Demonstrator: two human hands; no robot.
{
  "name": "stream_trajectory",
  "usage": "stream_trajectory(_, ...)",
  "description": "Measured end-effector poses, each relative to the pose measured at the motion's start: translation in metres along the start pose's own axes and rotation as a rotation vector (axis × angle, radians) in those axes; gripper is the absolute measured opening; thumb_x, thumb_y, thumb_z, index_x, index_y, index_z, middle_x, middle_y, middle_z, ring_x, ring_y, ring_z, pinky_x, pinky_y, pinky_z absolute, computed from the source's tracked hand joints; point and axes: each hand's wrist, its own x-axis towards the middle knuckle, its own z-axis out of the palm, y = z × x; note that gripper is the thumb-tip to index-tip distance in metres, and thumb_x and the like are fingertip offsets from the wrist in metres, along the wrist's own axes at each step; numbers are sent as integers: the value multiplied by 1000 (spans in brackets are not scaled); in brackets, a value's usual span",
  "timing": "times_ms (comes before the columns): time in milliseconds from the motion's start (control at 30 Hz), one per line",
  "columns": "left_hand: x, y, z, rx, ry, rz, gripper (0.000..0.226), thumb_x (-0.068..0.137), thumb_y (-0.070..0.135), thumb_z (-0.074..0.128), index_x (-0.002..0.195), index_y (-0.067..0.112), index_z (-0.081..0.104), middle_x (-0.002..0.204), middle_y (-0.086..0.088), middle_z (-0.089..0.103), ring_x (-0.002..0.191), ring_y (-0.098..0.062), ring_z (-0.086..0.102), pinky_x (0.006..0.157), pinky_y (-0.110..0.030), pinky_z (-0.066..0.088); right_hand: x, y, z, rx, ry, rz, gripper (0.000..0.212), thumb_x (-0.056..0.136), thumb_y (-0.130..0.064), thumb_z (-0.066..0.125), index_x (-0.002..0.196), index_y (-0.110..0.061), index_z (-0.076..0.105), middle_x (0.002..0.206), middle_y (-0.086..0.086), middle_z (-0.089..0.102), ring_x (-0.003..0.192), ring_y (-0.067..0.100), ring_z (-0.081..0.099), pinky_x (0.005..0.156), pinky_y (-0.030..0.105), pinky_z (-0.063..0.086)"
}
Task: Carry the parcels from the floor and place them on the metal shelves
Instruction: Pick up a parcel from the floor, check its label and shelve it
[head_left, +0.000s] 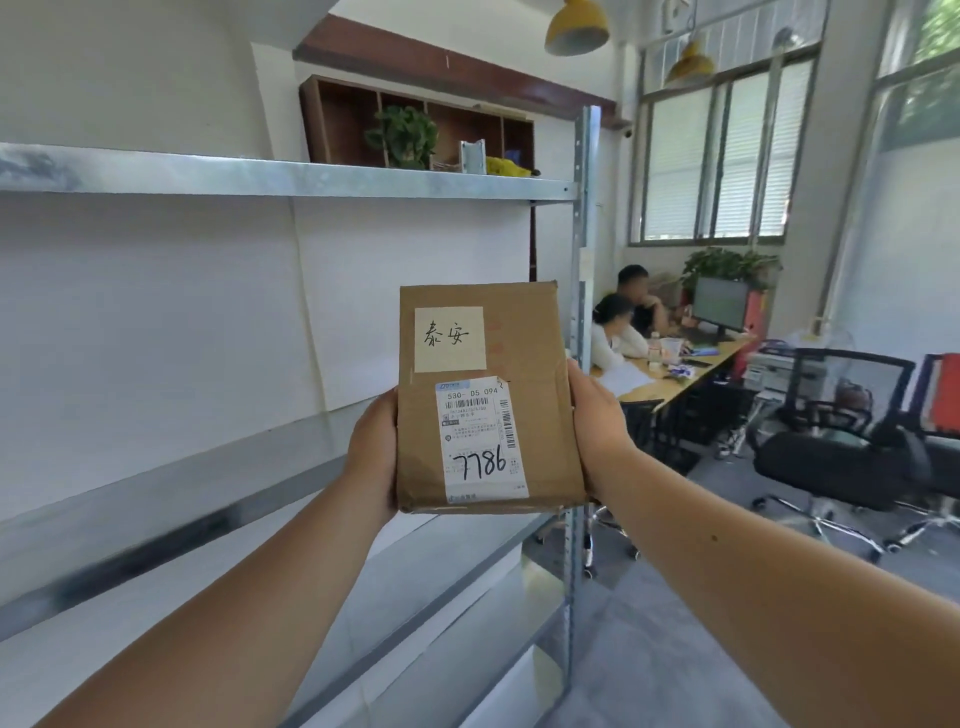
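We are holding the parcel upright, clamped between our left hand and right hand, beside the shelf; seemingly pressed only at its edges, it could slip.

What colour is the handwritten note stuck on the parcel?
Pale yellow note with black writing, on the parcel; head view.

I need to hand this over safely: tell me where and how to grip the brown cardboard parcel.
Grip the cardboard parcel by its two long side edges, palms coming in from left and right, as the left hand and right hand do now. It is flat and tall, so its narrow sides suit clamping.
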Motion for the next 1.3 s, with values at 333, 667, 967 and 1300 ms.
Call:
stream_trajectory(333, 26, -24, 1, 47, -156, -85, 32, 96, 38, 58, 76, 26, 80, 92, -7, 81, 89, -33, 76, 104, -60, 54, -15, 25, -9, 86, 144, 38, 38, 105, -43, 52, 89, -17, 75, 91, 7, 76, 84, 20, 69, 72, 33, 52)
stream_trajectory(667, 58, -56, 8, 152, -233, -164, 43, 88, 47, 61, 111, 17, 81, 122, -17, 79, 113, -43, 75, 105, -67, 53, 1, 59, -20, 75, 259, 108, 49, 100, -49, 53, 102, -4, 73, 95, 18, 74, 84, 25, 67, 90, 50, 60)
stream_trajectory(967, 116, -114, 16, 320, -180, -211, 32, 85, 47, 61, 89, 24, 82, 106, -13, 83, 112, -43, 75, 104, -66, 54, 61, 118, -35, 53, 271, 173, 44, 107, -46, 48, 89, -18, 76, 93, 6, 78, 86, 22, 71, 71, 33, 54)
stream_trajectory(1300, 166, -175, 32, 481, -92, -162, 28, 109, 37, 44, 114, 20, 66, 113, -9, 76, 105, -31, 74, 97, -54, 61, 125, 169, -51, 48, 310, 256, 38, 107, -44, 51, 116, -17, 78, 104, 3, 79, 87, 16, 72, 67, 30, 54)
